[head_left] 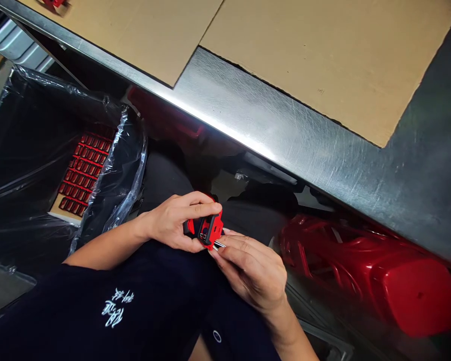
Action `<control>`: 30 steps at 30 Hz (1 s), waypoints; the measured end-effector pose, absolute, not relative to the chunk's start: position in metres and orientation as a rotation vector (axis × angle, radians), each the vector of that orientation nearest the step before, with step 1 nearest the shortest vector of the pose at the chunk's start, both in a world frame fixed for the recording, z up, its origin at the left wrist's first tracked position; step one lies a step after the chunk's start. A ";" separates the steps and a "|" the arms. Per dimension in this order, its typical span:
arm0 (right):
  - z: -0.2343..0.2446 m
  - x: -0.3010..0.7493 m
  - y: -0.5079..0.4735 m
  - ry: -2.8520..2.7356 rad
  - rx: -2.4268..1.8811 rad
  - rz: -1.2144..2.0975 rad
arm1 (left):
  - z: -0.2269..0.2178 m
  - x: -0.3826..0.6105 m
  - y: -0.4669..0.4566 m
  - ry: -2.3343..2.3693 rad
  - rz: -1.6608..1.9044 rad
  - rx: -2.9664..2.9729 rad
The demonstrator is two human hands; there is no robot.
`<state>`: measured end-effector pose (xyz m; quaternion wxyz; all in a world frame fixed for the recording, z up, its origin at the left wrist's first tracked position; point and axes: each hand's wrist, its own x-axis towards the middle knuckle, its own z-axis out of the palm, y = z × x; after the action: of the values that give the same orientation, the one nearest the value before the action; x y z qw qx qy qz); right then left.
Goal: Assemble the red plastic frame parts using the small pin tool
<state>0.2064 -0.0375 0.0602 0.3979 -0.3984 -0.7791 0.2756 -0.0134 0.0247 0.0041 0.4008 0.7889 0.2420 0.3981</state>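
My left hand (173, 220) is closed around a small red-and-black plastic part (215, 229), held above my lap. Its thumb and fingers grip the part from both sides, and some of it is hidden behind them. Close against the lower right of the part, my right hand (253, 268) pinches a thin, shiny metal piece (218, 244). One end of the metal meets the red face of the part; the rest disappears between my fingertips. Whether it is a tool or a pin I cannot tell.
A black plastic-lined bin (26, 150) at left holds rows of red-and-black parts (84, 173) beside some cardboard. Ahead runs a metal table edge (240, 125) with cardboard sheets (315, 65) on top. A red plastic stool (417, 296) lies at right. Another red object (54, 2) sits far left.
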 end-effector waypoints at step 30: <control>0.023 0.335 0.112 -1.595 -1.964 -0.032 | -0.002 -0.011 0.008 0.557 1.234 1.531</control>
<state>0.3345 0.1119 0.0234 0.3007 -0.7402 -0.6012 -0.0121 -0.0112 0.0076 -0.0020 0.5217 0.6391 0.2326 0.5150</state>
